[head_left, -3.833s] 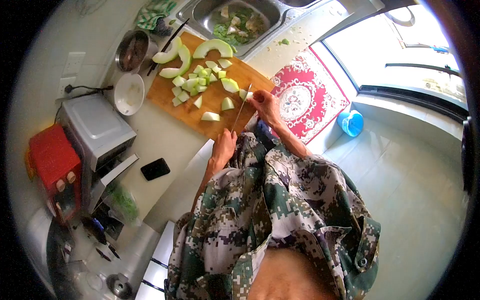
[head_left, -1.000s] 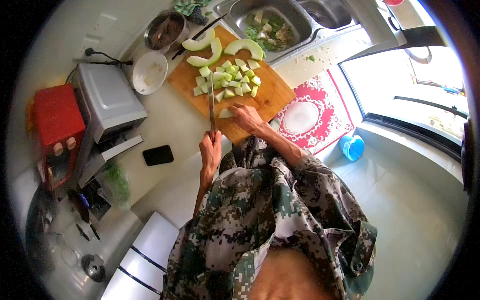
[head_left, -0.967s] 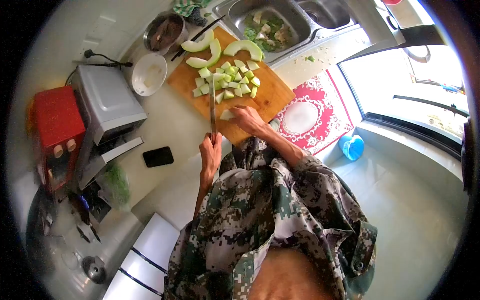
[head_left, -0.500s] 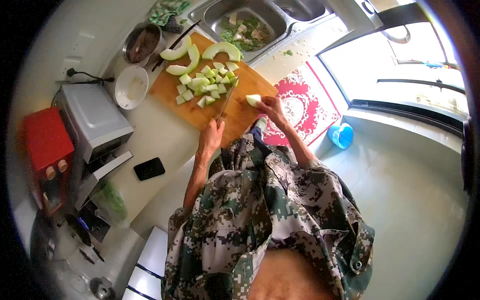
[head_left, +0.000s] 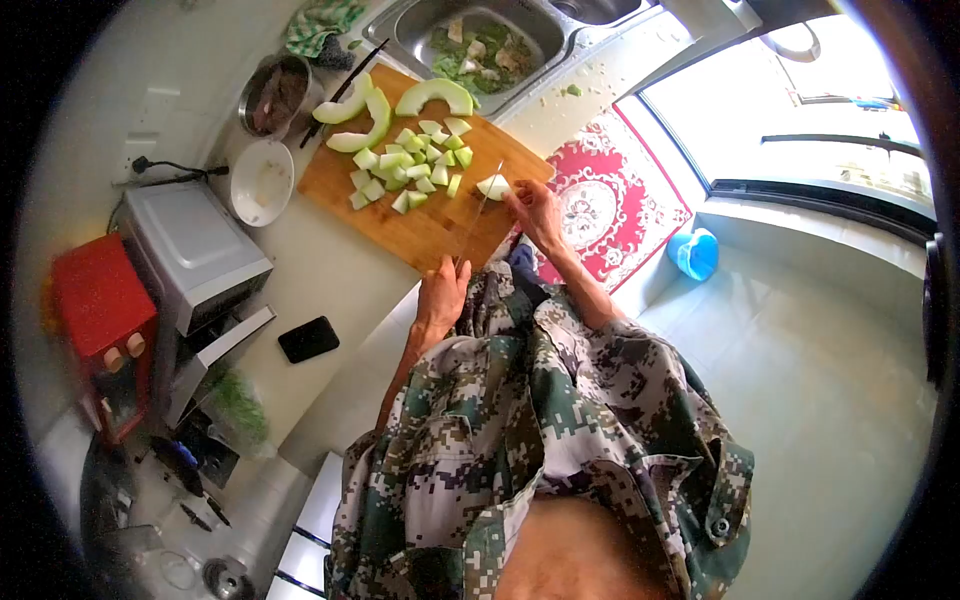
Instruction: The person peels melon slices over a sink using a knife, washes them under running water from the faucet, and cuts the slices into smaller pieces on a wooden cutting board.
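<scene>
My left hand [head_left: 442, 293] is closed round the handle of a knife [head_left: 481, 202], whose thin blade points up and away over the cutting board [head_left: 345, 198]. The blade lies against or just beside a pale green melon piece [head_left: 493, 187]. On the board's right side, the fingers of my right hand [head_left: 537, 211] pinch that piece. Several cut melon chunks [head_left: 415, 160] are heaped at mid-board. Behind them rest curved melon slices [head_left: 434, 95], with more at the upper left. One small piece [head_left: 454, 186] lies left of the blade.
A sink [head_left: 480, 50] with green scraps adjoins the board. Left stand a metal bowl [head_left: 300, 115] with dark contents, a white bowl [head_left: 262, 182], a microwave [head_left: 190, 245] and a phone [head_left: 309, 340]. A blue bucket [head_left: 693, 254] stands on the floor.
My left hand and the knife have moved right, away from the chunks and to the held piece. The small piece left of the blade now shows apart. My right hand has barely shifted.
</scene>
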